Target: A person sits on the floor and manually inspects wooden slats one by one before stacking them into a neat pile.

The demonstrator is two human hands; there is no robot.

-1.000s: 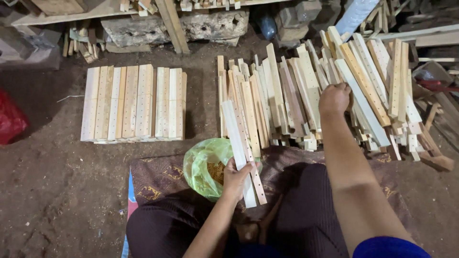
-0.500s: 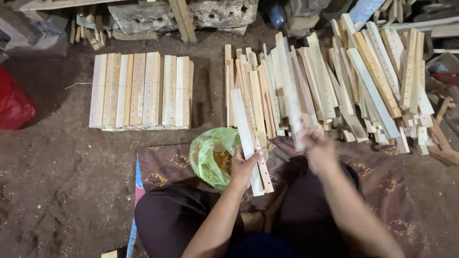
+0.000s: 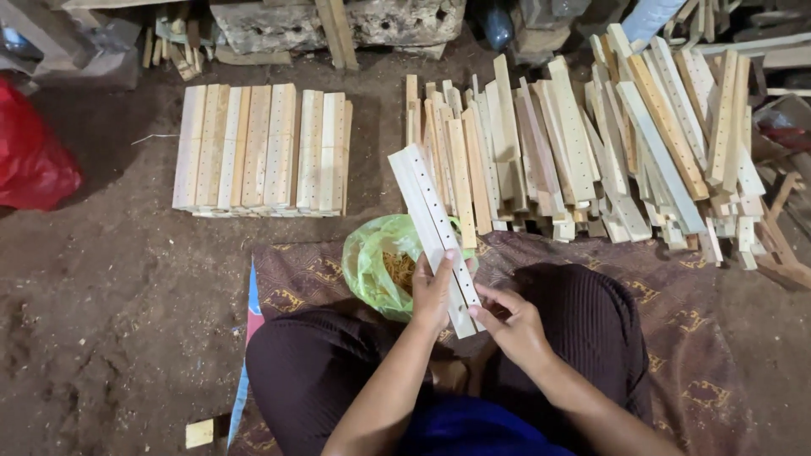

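My left hand [image 3: 434, 294] grips two pale wooden slats [image 3: 431, 219] with rows of small holes, held side by side and slanting up to the left. My right hand [image 3: 512, 321] pinches the lower end of the right-hand slat. Both hands are over my lap, above dark trousers. Just left of the slats lies an open green plastic bag [image 3: 376, 263] with small brownish pieces inside.
A neat row of stacked slats [image 3: 262, 150] lies on the dirt floor at the upper left. A loose pile of slats [image 3: 591, 143] spreads across the upper right. A red bag [image 3: 34, 160] sits at the far left. I sit on a patterned mat [image 3: 676, 338].
My right hand came back from the loose pile with a slat and laid it beside the one in my left hand. The view shifted slightly downward.
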